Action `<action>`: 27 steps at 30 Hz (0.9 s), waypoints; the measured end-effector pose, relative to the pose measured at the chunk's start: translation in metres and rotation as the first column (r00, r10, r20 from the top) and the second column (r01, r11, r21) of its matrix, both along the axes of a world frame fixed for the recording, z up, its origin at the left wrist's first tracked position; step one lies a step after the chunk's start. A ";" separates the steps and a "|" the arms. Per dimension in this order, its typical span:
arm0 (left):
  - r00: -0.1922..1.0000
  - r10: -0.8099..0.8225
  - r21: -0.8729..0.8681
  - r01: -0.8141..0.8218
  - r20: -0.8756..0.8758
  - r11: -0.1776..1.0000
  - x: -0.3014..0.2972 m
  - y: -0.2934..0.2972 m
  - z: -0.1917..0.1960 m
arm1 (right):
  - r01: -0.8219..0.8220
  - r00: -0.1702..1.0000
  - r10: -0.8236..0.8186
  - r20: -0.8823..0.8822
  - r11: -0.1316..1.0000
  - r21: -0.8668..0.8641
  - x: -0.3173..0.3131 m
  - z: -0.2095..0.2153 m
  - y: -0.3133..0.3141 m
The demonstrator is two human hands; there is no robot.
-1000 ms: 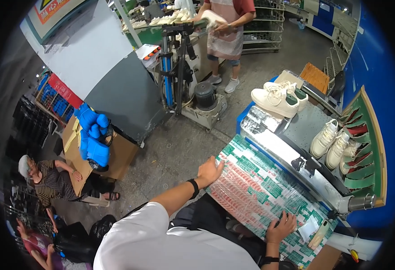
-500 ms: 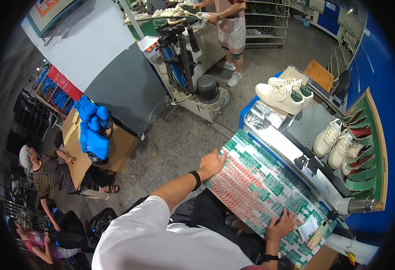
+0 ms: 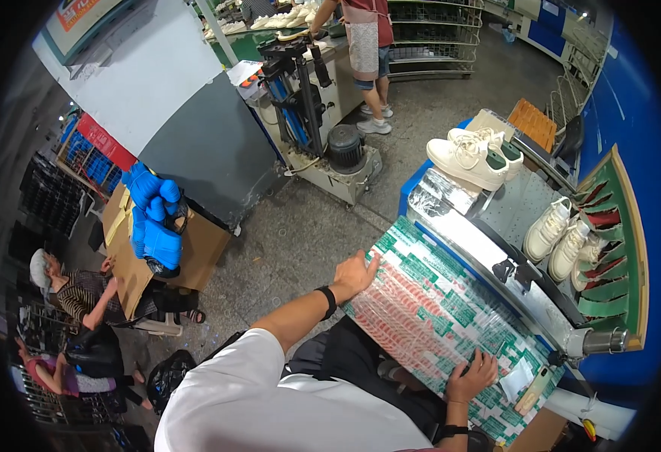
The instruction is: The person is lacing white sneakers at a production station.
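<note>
A table board (image 3: 410, 301), wrapped in clear film over a green, white and pink pattern, slants across in front of me. My left hand (image 3: 355, 274) rests on its left edge, fingers slightly bent and holding nothing visible. On the near part of the board lies my right hand (image 3: 472, 377), its fingers apart and loosely curved; a dark gap shows beside the thumb. Just right of that hand are a crumpled white paper (image 3: 517, 380) and a phone-like flat object (image 3: 532, 392) in a pale case. Both wrists carry dark bands.
Beyond the board stands a metal machine (image 3: 489, 248) with cream sneakers (image 3: 466, 160) on top. More sneakers (image 3: 547, 230) sit beside a green slotted rack (image 3: 623, 264). A motor-driven press (image 3: 296, 113), a co-worker (image 3: 368, 53) and a cardboard-topped table with blue bundles (image 3: 153, 218) lie farther off.
My hands and the board have not moved. The co-worker at the back has shifted left and turned toward the bench. Two people at the left have changed their arm positions.
</note>
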State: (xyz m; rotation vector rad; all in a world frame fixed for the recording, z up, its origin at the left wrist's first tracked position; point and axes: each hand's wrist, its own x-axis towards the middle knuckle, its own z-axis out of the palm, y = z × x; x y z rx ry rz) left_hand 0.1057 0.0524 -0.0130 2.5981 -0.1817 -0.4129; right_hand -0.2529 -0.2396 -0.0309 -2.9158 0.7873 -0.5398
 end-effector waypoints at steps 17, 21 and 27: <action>0.999 0.014 0.023 -0.013 -0.032 1.000 0.001 -0.001 0.005 | -0.027 0.999 0.027 0.038 1.000 0.000 -0.002 -0.005 -0.003; 0.997 0.019 0.044 -0.016 -0.068 0.999 -0.001 -0.003 0.011 | -0.010 1.000 0.010 0.017 1.000 0.005 -0.002 -0.002 -0.001; 0.997 0.013 0.038 -0.010 -0.076 0.999 0.000 -0.003 0.014 | -0.002 0.999 0.001 0.047 1.000 0.023 -0.001 0.000 0.001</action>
